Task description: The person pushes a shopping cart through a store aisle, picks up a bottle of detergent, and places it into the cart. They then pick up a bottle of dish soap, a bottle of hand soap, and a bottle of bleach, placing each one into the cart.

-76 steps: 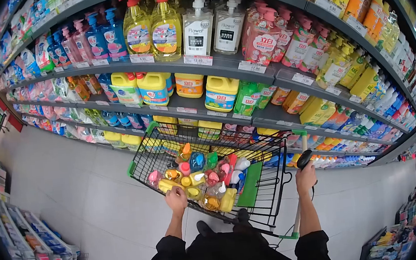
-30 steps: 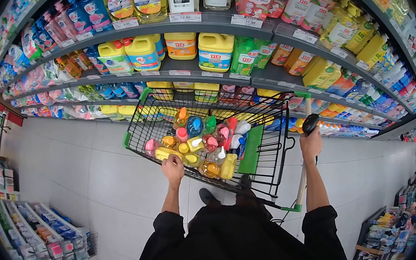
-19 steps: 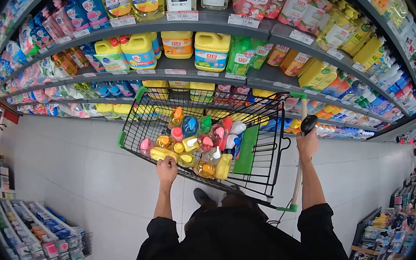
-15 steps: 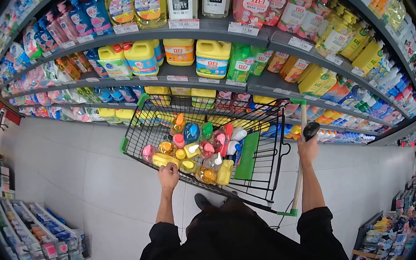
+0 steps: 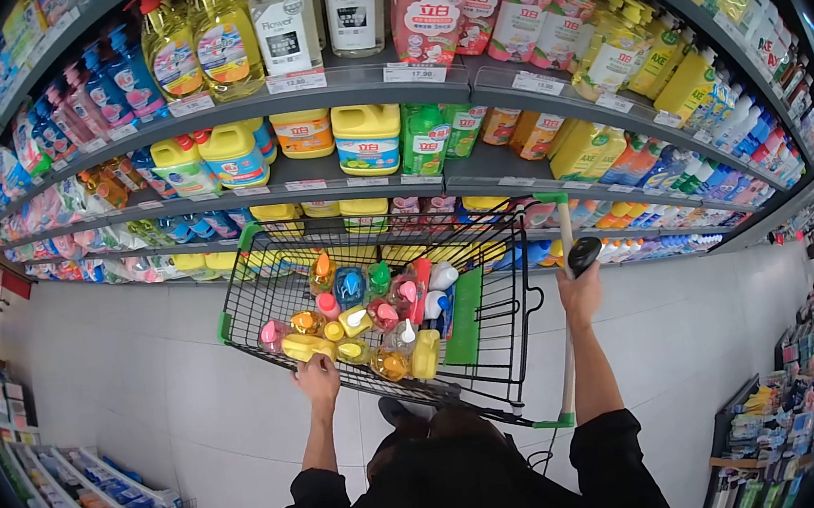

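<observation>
In the head view, the left hand (image 5: 317, 380) curls its fingers at the near rim of the cart (image 5: 466, 322), right against a yellow jug (image 5: 306, 348) lying inside among pump bottles (image 5: 356, 320), and whether it pinches jug or rim I cannot tell. The right hand (image 5: 582, 298) is wrapped round a black device (image 5: 584, 257) at the handle (image 5: 568, 376), its grip on the bar itself unclear, while the cart stands beside shelves (image 5: 351, 80) of bottles and jugs.
</observation>
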Tool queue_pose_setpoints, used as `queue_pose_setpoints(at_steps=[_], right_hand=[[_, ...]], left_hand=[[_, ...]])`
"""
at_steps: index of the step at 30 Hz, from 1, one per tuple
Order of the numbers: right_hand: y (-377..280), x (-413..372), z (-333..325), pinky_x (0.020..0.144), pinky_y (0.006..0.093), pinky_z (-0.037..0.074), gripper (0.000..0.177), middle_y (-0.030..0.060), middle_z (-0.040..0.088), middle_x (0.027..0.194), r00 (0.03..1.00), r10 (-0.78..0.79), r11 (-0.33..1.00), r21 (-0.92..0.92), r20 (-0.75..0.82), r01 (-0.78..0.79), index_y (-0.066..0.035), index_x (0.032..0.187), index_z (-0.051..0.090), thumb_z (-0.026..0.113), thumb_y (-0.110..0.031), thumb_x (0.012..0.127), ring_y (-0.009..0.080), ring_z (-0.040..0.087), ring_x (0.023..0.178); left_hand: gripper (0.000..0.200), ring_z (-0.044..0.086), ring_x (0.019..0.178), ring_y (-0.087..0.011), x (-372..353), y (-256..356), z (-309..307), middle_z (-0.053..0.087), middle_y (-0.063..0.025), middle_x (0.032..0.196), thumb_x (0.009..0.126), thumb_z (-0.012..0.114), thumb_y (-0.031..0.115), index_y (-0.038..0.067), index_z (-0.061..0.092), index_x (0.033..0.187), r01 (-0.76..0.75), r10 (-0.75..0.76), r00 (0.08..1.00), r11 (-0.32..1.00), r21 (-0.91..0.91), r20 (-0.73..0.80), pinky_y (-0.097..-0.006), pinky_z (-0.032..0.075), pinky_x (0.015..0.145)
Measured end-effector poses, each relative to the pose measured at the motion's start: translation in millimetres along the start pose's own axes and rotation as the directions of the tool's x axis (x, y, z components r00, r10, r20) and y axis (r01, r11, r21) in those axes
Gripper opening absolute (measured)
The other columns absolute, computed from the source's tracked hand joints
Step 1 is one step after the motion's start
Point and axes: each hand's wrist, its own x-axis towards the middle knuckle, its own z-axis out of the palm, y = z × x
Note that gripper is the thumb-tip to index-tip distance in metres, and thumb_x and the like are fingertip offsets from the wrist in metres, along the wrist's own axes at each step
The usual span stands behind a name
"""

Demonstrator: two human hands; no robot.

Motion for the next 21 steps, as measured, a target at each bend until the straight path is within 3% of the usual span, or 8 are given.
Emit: queue_pose_setpoints(at_steps=[2,4,8,10,11,13,16,21], right_hand=[[-2,0,-2,0.077,0.0496,0.051,0.059,0.0186,0.068,0.100,1.000,-0.001,1.000,-0.004,-0.004,0.001,-0.005,0.113,0.049,0.080,-0.029,0.068,0.0416,0.064,0.094],[0,1,0,0.078,0.0498,0.051,0.061,0.0188,0.068,0.102,1.000,0.003,1.000,-0.001,-0.009,-0.003,-0.004,0.115,0.049,0.079,-0.029,0.069,0.0414,0.064,0.095],[1,4,1,0.078,0.0499,0.051,0.057,0.0199,0.069,0.100,1.000,0.026,0.999,0.035,0.001,-0.026,-0.003,0.113,0.051,0.078,-0.028,0.069,0.0423,0.064,0.094],[0,5,-3,0.078,0.0501,0.051,0.055,0.0204,0.069,0.098,0.998,0.046,0.998,0.051,0.030,-0.048,-0.003,0.112,0.052,0.077,-0.027,0.069,0.0426,0.064,0.093],[-1,6,-3,0.077,0.0502,0.051,0.053,0.0208,0.069,0.096,0.998,0.050,0.996,0.076,0.047,-0.054,-0.003,0.111,0.052,0.077,-0.026,0.069,0.0428,0.065,0.091],[0,8,-1,0.077,0.0504,0.051,0.050,0.0210,0.069,0.094,0.995,0.090,0.994,0.056,0.052,-0.093,-0.003,0.109,0.053,0.076,-0.025,0.069,0.0429,0.065,0.089],[-5,10,-2,0.076,0.0501,0.051,0.050,0.0208,0.069,0.093,0.994,0.099,0.994,0.050,0.051,-0.102,-0.004,0.108,0.053,0.076,-0.026,0.069,0.0432,0.065,0.088],[-3,13,-1,0.076,0.0496,0.051,0.049,0.0209,0.069,0.091,0.993,0.108,0.993,0.036,0.049,-0.110,-0.004,0.106,0.053,0.075,-0.027,0.069,0.0435,0.065,0.087]], left_hand=[[0.012,0.062,0.092,-0.0308,-9,11,0,0.070,-0.0091,0.087,0.083,0.062,0.022,0.013,0.070,0.086,0.016,-0.015,1.000,0.995,0.101,-0.005,-0.0640,0.031,0.100],[0.019,0.063,0.102,-0.0298,-17,31,0,0.071,-0.0097,0.098,0.084,0.061,0.029,0.015,0.071,0.091,0.035,-0.087,0.976,0.968,0.250,0.198,-0.0734,0.012,0.105],[0.025,0.062,0.108,-0.0304,-24,65,6,0.071,-0.0102,0.104,0.086,0.061,0.035,0.015,0.072,0.097,-0.080,-0.045,0.893,0.963,0.257,0.447,-0.0769,0.007,0.103],[0.033,0.060,0.113,-0.0324,-21,87,8,0.068,-0.0121,0.113,0.088,0.061,0.037,0.014,0.068,0.110,-0.156,0.015,0.793,0.972,0.179,0.610,-0.0698,0.023,0.105],[0.033,0.060,0.113,-0.0324,-19,92,15,0.068,-0.0121,0.113,0.088,0.061,0.037,0.014,0.068,0.110,-0.163,0.013,0.785,0.969,0.186,0.619,-0.0698,0.023,0.105],[0.037,0.058,0.111,-0.0415,-13,95,41,0.066,-0.0210,0.110,0.085,0.065,0.035,0.010,0.065,0.113,-0.069,0.251,0.711,0.955,-0.290,0.657,-0.0564,0.038,0.102],[0.047,0.056,0.111,-0.0458,-5,111,70,0.059,-0.0271,0.117,0.084,0.066,0.030,0.007,0.056,0.124,-0.134,0.298,0.681,0.949,-0.286,0.669,-0.0477,0.048,0.093],[0.058,0.054,0.112,-0.0469,-3,125,123,0.049,-0.0270,0.127,0.084,0.065,0.027,0.010,0.042,0.135,-0.185,0.310,0.763,0.945,-0.268,0.567,-0.0518,0.047,0.093]])
